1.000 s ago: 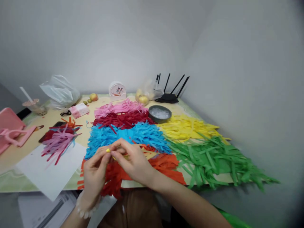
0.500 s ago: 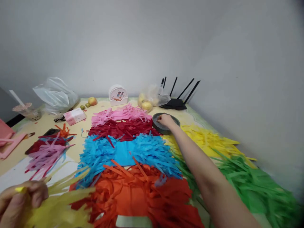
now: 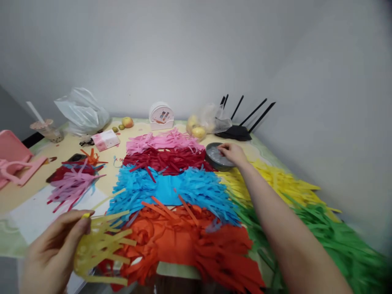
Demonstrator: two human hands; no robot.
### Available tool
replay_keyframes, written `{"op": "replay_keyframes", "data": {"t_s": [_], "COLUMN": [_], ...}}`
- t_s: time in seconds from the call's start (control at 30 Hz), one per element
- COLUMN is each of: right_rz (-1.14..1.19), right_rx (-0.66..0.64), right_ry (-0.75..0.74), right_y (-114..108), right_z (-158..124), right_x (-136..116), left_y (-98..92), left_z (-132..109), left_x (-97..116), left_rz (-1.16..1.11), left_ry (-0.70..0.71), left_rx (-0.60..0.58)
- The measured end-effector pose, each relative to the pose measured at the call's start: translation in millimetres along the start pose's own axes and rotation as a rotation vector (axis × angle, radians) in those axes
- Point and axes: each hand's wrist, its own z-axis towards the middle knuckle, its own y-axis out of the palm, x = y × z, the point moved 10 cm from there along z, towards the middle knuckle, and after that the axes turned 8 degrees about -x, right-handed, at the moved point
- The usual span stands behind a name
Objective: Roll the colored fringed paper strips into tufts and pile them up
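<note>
My left hand [image 3: 56, 251] is closed, thumb against fingers, on the folded top of a yellow paper tassel [image 3: 104, 245] whose strips hang to the right. My right hand [image 3: 234, 154] reaches across to a dark round bowl [image 3: 225, 167] with clear, shiny contents. Its fingers are pinched together over the bowl; whatever they hold is too small to make out. Fringed paper lies in rows: pink [image 3: 165, 143], dark red [image 3: 165, 161], blue [image 3: 168, 190] and orange [image 3: 174, 245]. Yellow fringe [image 3: 275, 179] and green fringe [image 3: 333, 237] lie under and beside my right arm.
At the back stand a black router [image 3: 234, 133], bagged yellow fruit [image 3: 198, 131], a white coaster holder [image 3: 161, 122] and a plastic bag [image 3: 82, 114]. On the left are a drink cup [image 3: 52, 134], a pink stand [image 3: 18, 163], mixed tassels [image 3: 73, 181] and white paper [image 3: 33, 210].
My left hand has risen and moved right with the yellow tassel, now more fully in view. My right hand stays at the bowl, its fingers still together. The view has shifted slightly.
</note>
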Motion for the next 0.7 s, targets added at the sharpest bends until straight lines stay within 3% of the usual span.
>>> {"op": "replay_keyframes", "data": {"t_s": [0.1,0.23,0.37,0.47,0.7], "right_rz": [0.202,0.572,0.9,1.013,1.067], "right_rx": [-0.038,-0.235,-0.442,-0.464,-0.413], "right_ry": [-0.153,-0.435,-0.557,-0.533,-0.5], "right_y": [18.9,73.4,116.4,134.6,148.0], "right_z": [-54.2,-163.3,-258.0,-289.6,-313.6], "right_x": [-49.2,-132.9,-188.7,-201.9,-205.9], "left_y": [11.0,49.5,68.4,64.1,44.8], "left_z": [-0.4,-13.6,-31.3,-44.7,-64.2], "left_x": [3.7,44.4,59.1,54.8,48.6], "left_rz": [-0.011,-0.064,-0.075,-0.103,-0.109], "left_ry": [0.035,0.241,0.295,0.277,0.274], "left_rx": [-0.104,-0.305,-0.327,-0.312,-0.297]}}
